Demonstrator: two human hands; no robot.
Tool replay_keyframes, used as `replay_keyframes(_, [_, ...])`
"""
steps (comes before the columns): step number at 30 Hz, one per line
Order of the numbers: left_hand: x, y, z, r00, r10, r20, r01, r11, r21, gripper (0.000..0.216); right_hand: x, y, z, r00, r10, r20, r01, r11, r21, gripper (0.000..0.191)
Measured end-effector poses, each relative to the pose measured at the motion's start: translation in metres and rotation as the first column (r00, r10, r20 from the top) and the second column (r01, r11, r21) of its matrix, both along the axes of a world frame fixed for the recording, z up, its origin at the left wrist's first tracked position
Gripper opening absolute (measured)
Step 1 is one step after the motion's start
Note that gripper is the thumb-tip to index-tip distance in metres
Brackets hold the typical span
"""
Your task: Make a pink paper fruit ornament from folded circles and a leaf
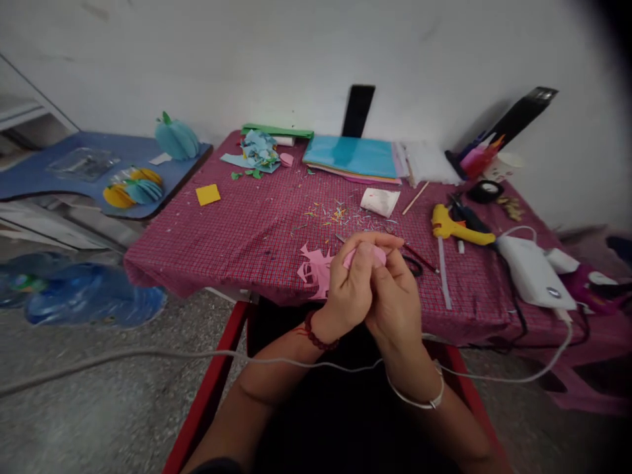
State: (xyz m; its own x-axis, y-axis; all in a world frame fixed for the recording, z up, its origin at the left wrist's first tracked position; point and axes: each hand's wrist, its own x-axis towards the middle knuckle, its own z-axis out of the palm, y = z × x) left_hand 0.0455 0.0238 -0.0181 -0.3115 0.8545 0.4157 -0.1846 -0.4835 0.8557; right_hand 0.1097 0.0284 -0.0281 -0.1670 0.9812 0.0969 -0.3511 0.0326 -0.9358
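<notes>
My left hand [348, 289] and my right hand [396, 297] are closed together over the near edge of the table. Both grip a small pink paper piece [379, 256], whose edges show between the thumbs and fingers; its full shape is hidden. Cut pink paper scraps [316, 270] lie on the cloth just left of my left hand. Beside my right hand are a dark red pencil [422, 257] and the black handle of what look like scissors [413, 266], partly covered by the hand.
A plaid tablecloth [237, 230] bears paper snippets, a white cup [380, 201] on its side, blue sheets [353, 157] and a yellow glue gun [457, 228]. A white power box [536, 273] stands at right. A pale cable [172, 353] crosses over my forearms. Paper pumpkins [178, 138] sit at left.
</notes>
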Motion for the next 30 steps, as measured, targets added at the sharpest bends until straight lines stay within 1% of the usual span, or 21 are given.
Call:
replay_keyframes(3, [0.0, -0.001, -0.002, 0.999, -0.019, 0.041, 0.022, 0.997, -0.074, 0.038, 0.007, -0.002, -0.003, 0.997, 0.076, -0.014, -0.076, 0.997, 0.005, 0.021])
replay_keyframes(5, [0.0, 0.0, -0.006, 0.994, -0.037, 0.104, 0.048, 0.993, -0.107, 0.035, 0.011, -0.002, -0.006, 0.995, 0.102, 0.001, -0.102, 0.995, 0.009, 0.027])
replay_keyframes(6, [0.0, 0.001, -0.009, 0.976, -0.055, 0.213, 0.088, 0.984, -0.152, 0.032, 0.011, -0.001, -0.009, 0.995, 0.099, 0.002, -0.099, 0.995, 0.006, 0.026])
replay_keyframes(8, [0.0, 0.005, -0.017, 0.899, -0.077, 0.431, 0.176, 0.965, -0.194, 0.043, 0.009, 0.004, -0.015, 0.998, 0.07, -0.001, -0.07, 0.998, 0.003, 0.019])
replay_keyframes(10, [-0.001, 0.008, -0.024, 0.819, -0.061, 0.571, 0.222, 0.95, -0.218, 0.048, 0.006, 0.01, -0.021, 0.998, 0.038, 0.057, -0.039, 0.999, 0.027, 0.013])
replay_keyframes(11, [-0.002, 0.008, -0.027, 0.792, -0.029, 0.61, 0.22, 0.945, -0.24, 0.045, 0.004, 0.012, -0.025, 0.994, -0.001, 0.11, -0.007, 0.997, 0.071, 0.012])
replay_keyframes(12, [-0.003, 0.007, -0.03, 0.773, 0.011, 0.634, 0.213, 0.938, -0.275, 0.04, 0.001, 0.014, -0.028, 0.983, -0.056, 0.173, 0.032, 0.989, 0.142, 0.012])
replay_keyframes(14, [-0.008, 0.003, -0.032, 0.752, 0.094, 0.652, 0.199, 0.911, -0.362, 0.029, -0.004, 0.014, -0.034, 0.944, -0.181, 0.278, 0.084, 0.941, 0.327, 0.018])
replay_keyframes(16, [-0.015, -0.001, -0.031, 0.727, 0.16, 0.668, 0.196, 0.884, -0.425, 0.022, -0.009, 0.012, -0.037, 0.912, -0.224, 0.343, 0.036, 0.878, 0.478, 0.024])
replay_keyframes(17, [-0.019, -0.003, -0.03, 0.709, 0.184, 0.681, 0.195, 0.877, -0.439, 0.021, -0.011, 0.012, -0.038, 0.906, -0.214, 0.365, -0.011, 0.851, 0.526, 0.025])
replay_keyframes(19, [-0.026, -0.005, -0.026, 0.672, 0.22, 0.708, 0.181, 0.878, -0.444, 0.017, -0.014, 0.011, -0.034, 0.897, -0.165, 0.41, -0.116, 0.808, 0.578, 0.023])
replay_keyframes(21, [-0.031, -0.007, -0.023, 0.675, 0.211, 0.707, 0.187, 0.878, -0.44, 0.016, -0.016, 0.009, -0.028, 0.879, -0.133, 0.457, -0.192, 0.78, 0.596, 0.02])
replay_keyframes(24, [-0.033, -0.007, -0.019, 0.729, 0.152, 0.667, 0.198, 0.886, -0.419, 0.021, -0.016, 0.005, -0.019, 0.837, -0.106, 0.536, -0.274, 0.768, 0.579, 0.022])
replay_keyframes(25, [-0.034, -0.005, -0.017, 0.742, 0.145, 0.654, 0.186, 0.893, -0.409, 0.021, -0.015, 0.004, -0.016, 0.821, -0.095, 0.562, -0.303, 0.762, 0.572, 0.025])
replay_keyframes(27, [-0.042, 0.002, -0.01, 0.77, 0.142, 0.622, 0.145, 0.91, -0.387, 0.021, -0.009, 0.005, -0.012, 0.782, -0.056, 0.621, -0.392, 0.731, 0.558, 0.039])
replay_keyframes(29, [-0.06, 0.013, 0.0, 0.82, 0.134, 0.556, 0.095, 0.927, -0.364, 0.021, 0.005, 0.012, -0.009, 0.737, -0.031, 0.675, -0.466, 0.701, 0.541, 0.054])
replay_keyframes(30, [-0.071, 0.019, 0.006, 0.851, 0.128, 0.509, 0.068, 0.935, -0.349, 0.022, 0.015, 0.017, -0.008, 0.721, -0.05, 0.691, -0.467, 0.701, 0.538, 0.058])
